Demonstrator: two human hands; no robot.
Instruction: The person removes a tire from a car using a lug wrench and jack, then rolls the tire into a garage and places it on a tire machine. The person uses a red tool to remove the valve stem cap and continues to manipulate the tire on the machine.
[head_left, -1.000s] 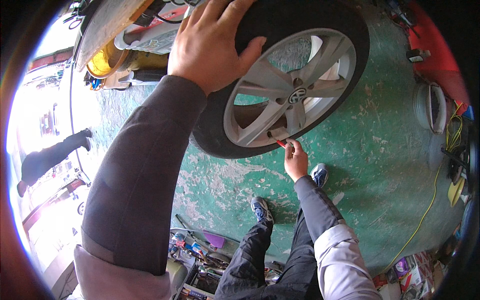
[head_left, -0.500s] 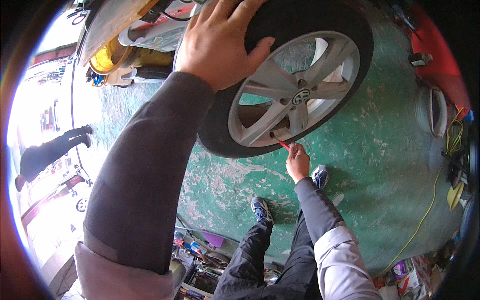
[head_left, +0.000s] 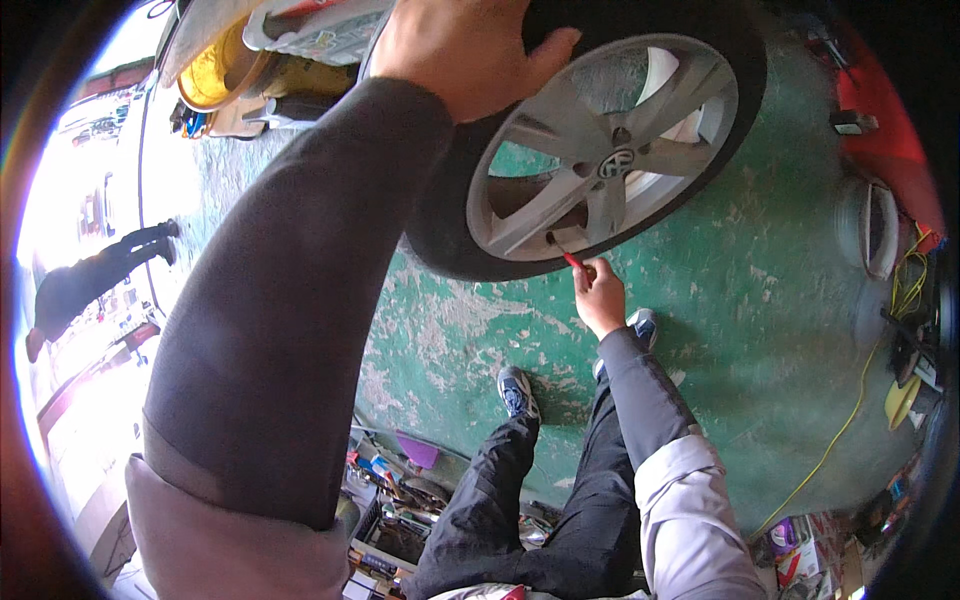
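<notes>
A car wheel [head_left: 600, 150], black tyre on a silver five-spoke alloy rim, stands upright on the worn green floor [head_left: 760, 330] in front of the person, its rim face turned toward them and its lower edge resting on the paint just ahead of their feet. The left hand [head_left: 465, 50] lies on top of the tyre, palm down and fingers spread over the tread, the thumb hooked over the sidewall toward the rim; it grips the rubber rather than closing around it. The left arm, in a dark grey sleeve, runs down from that hand across the left half of the view. The right hand [head_left: 598, 292] is raised to the lower edge of the rim, fingers drawn together and pinched on a small red-handled tool [head_left: 570, 258], whose tip meets the rim near the foot of one spoke, about where a valve would sit; the tip itself is too small to make out. The right forearm, grey sleeve with a paler upper part, rises from the lower edge of the view. Below the wheel, two blue-grey shoes [head_left: 515, 392] and black trousers show the person standing close to the tyre. Near the left shoe sits an open tool tray [head_left: 400, 490] crowded with mixed items. A yellow cable [head_left: 850, 420] trails over the floor at right. Well apart at far left, another person [head_left: 95, 275] in dark clothes stands in bright daylight.
</notes>
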